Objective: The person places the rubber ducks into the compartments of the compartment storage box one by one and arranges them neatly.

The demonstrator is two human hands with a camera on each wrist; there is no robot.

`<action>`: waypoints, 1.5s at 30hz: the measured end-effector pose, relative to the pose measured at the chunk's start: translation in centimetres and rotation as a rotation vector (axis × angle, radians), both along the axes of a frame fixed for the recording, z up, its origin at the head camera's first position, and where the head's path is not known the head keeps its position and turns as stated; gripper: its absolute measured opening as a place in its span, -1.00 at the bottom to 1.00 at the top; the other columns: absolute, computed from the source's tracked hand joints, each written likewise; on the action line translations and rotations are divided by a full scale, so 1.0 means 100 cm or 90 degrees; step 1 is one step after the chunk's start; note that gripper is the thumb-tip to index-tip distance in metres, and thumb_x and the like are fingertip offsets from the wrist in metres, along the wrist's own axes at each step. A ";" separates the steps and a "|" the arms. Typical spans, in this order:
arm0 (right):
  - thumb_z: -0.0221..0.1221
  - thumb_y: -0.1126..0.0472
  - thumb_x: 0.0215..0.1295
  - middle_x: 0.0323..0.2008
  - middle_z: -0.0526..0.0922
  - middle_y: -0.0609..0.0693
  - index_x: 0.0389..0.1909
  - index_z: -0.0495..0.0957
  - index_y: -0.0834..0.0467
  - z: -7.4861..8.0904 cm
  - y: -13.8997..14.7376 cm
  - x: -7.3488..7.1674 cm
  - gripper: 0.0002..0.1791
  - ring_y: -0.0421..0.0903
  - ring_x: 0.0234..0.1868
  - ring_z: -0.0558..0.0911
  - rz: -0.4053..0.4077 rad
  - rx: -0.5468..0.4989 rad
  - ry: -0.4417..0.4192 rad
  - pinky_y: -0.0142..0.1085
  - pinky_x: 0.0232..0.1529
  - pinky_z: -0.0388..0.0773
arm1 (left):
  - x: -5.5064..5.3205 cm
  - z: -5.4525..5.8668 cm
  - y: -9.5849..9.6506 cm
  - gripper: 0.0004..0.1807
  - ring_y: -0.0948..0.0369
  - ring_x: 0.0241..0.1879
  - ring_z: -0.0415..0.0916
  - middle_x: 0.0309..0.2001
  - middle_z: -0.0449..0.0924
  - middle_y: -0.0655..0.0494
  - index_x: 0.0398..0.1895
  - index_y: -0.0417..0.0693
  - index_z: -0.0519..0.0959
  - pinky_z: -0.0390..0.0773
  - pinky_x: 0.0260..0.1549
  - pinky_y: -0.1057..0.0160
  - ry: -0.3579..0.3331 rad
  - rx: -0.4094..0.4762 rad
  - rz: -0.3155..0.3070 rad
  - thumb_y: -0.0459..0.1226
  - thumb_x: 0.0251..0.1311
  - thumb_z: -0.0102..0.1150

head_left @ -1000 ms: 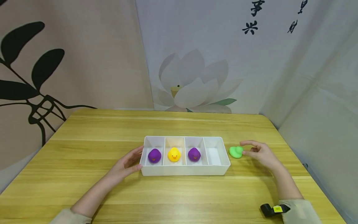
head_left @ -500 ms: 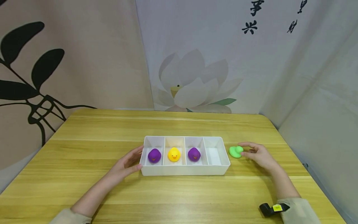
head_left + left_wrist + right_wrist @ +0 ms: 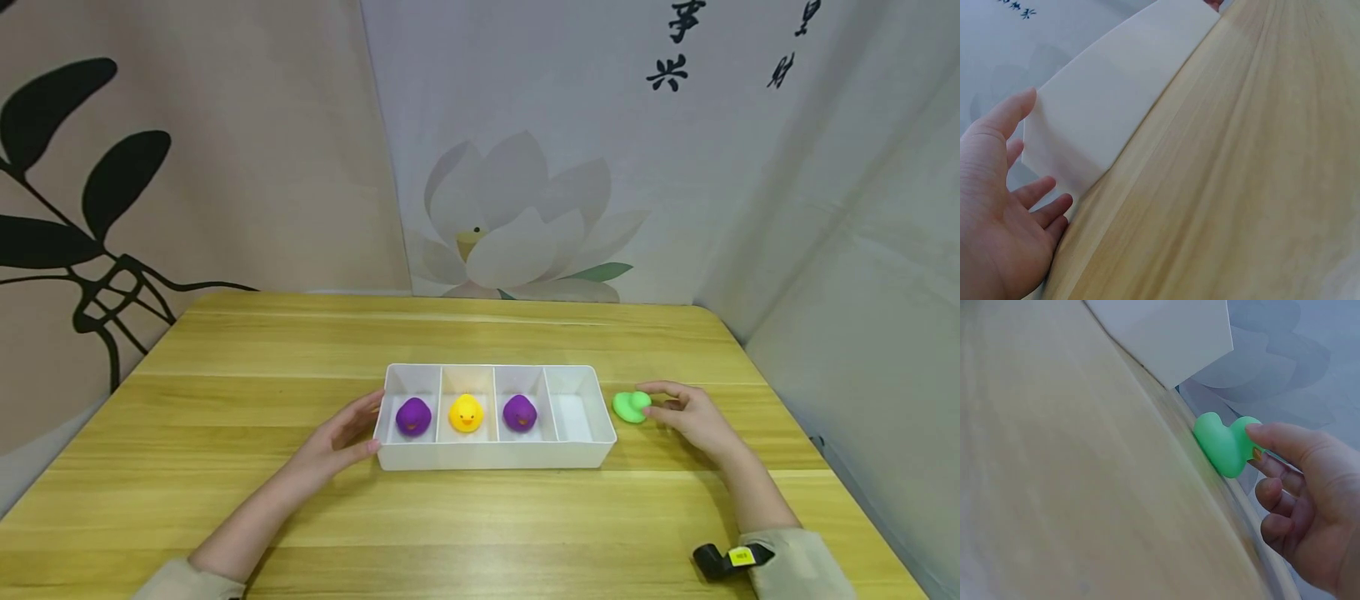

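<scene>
A white box (image 3: 491, 456) with several compartments in a row stands on the table. From the left, one purple rubber duck (image 3: 413, 417), a yellow rubber duck (image 3: 466, 413) and another purple rubber duck (image 3: 520, 413) sit in separate compartments. My left hand (image 3: 345, 433) rests against the box's left end, thumb at the front corner, with its other fingers relaxed in the left wrist view. Right of the box, a green rubber duck (image 3: 1222, 444) sits on the table. My right hand (image 3: 690, 417) pinches its head between thumb and forefinger.
The wooden table (image 3: 300, 517) runs back to a printed cloth backdrop (image 3: 525, 100). A black device with a yellow label (image 3: 731, 560) is at the right sleeve. The rightmost compartment (image 3: 573, 408) holds nothing.
My right hand has shifted slightly left, its thumb and forefinger moving farther over the green duck's head. The left hand, the box and the ducks in it stay in place.
</scene>
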State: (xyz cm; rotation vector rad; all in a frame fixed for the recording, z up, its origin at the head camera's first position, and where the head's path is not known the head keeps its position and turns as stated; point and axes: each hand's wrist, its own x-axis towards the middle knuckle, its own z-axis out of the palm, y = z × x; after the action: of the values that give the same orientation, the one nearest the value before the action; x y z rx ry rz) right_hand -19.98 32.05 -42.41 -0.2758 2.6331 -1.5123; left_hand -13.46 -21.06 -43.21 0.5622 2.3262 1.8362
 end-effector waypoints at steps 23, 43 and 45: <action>0.35 0.12 0.16 -0.73 0.26 -0.11 0.11 0.53 0.19 0.014 -0.013 0.006 -0.50 -0.25 -0.71 0.18 -0.075 -0.004 0.045 -0.40 -0.78 0.15 | -0.001 -0.001 0.000 -0.30 -0.26 0.32 0.09 0.36 0.18 -0.28 0.47 -0.06 0.11 0.11 0.21 -0.30 -0.004 -0.006 0.003 -0.34 0.30 0.12; 0.35 0.11 0.17 -0.75 0.18 -0.16 0.05 0.55 0.18 0.046 -0.037 0.021 -0.55 -0.24 -0.72 0.16 -0.115 -0.008 0.072 -0.39 -0.78 0.11 | -0.001 0.000 0.000 -0.30 -0.24 0.31 0.13 0.35 0.21 -0.26 0.47 -0.03 0.12 0.10 0.22 -0.29 0.000 -0.011 0.005 -0.33 0.30 0.12; 0.36 0.11 0.15 -0.76 0.18 -0.15 0.04 0.56 0.17 0.049 -0.040 0.023 -0.56 -0.23 -0.72 0.16 -0.121 -0.006 0.076 -0.39 -0.79 0.10 | -0.001 -0.001 0.000 -0.30 -0.24 0.31 0.13 0.34 0.22 -0.26 0.47 -0.03 0.12 0.10 0.22 -0.29 0.000 -0.011 0.006 -0.33 0.30 0.12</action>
State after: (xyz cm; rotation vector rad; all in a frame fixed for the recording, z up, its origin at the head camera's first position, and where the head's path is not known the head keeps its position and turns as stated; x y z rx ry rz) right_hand -17.67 28.03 -37.46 -0.1219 2.8171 -1.6098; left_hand -13.52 -21.06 -43.27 0.5507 2.3459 1.8178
